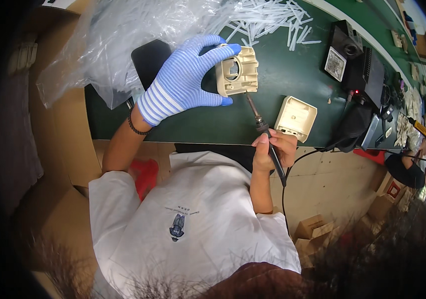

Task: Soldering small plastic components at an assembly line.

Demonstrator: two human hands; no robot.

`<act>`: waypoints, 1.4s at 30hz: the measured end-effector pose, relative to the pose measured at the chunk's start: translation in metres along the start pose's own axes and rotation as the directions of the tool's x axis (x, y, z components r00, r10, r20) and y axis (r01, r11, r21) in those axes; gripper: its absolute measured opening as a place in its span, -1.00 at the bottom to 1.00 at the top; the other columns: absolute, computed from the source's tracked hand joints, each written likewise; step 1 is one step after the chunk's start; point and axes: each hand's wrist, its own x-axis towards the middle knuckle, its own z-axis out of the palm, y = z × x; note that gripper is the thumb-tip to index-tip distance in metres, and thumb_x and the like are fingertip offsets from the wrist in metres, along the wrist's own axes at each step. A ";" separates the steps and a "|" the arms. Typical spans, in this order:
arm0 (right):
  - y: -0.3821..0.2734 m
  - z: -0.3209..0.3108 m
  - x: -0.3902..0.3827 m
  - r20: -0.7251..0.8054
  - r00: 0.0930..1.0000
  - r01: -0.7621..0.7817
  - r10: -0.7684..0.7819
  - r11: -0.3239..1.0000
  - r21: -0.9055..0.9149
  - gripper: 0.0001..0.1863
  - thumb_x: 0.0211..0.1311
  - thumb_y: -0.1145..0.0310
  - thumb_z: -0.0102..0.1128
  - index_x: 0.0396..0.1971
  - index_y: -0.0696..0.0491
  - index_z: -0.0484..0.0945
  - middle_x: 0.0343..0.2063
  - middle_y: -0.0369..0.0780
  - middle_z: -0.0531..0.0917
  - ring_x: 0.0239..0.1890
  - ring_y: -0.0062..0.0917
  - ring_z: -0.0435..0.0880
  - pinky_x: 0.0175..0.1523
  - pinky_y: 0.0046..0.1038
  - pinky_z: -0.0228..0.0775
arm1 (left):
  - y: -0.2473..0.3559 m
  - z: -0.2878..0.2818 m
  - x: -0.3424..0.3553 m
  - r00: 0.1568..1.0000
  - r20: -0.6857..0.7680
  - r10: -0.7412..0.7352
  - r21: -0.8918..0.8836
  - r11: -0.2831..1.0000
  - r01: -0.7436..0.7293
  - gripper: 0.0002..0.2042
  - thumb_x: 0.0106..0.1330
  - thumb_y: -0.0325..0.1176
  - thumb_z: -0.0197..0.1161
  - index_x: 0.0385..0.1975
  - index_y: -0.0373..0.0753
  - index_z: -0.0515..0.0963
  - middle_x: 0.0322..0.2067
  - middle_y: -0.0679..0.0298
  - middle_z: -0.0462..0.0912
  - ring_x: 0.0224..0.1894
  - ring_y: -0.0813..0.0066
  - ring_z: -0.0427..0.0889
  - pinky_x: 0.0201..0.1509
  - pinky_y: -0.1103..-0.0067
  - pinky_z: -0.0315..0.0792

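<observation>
My left hand [185,79], in a blue and white striped glove, grips a beige square plastic housing [238,70] and holds it just above the green table [273,65]. My bare right hand [273,149] holds a black soldering iron [263,127] like a pen. The iron's tip touches the lower edge of the housing. A second beige housing [296,118] lies on the table to the right of the iron.
A clear plastic bag [113,35] and a pile of white plastic tubes [268,20] lie at the back. A black soldering station [360,65] stands at right. Cardboard boxes [312,229] sit on the floor. Another person [417,164] works at far right.
</observation>
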 end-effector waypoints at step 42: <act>-0.008 0.008 0.007 0.079 0.997 0.021 -0.024 0.999 0.047 -0.70 0.22 0.52 0.55 -0.28 0.14 0.50 -0.26 -0.11 0.60 -0.53 -0.46 0.70 -0.43 -0.42 0.71 | -0.002 0.002 -0.003 0.999 0.023 -0.022 0.044 0.999 0.021 -0.04 -0.12 -0.01 0.75 0.43 0.02 0.50 0.29 0.08 0.51 0.36 -0.01 0.50 0.49 0.22 0.41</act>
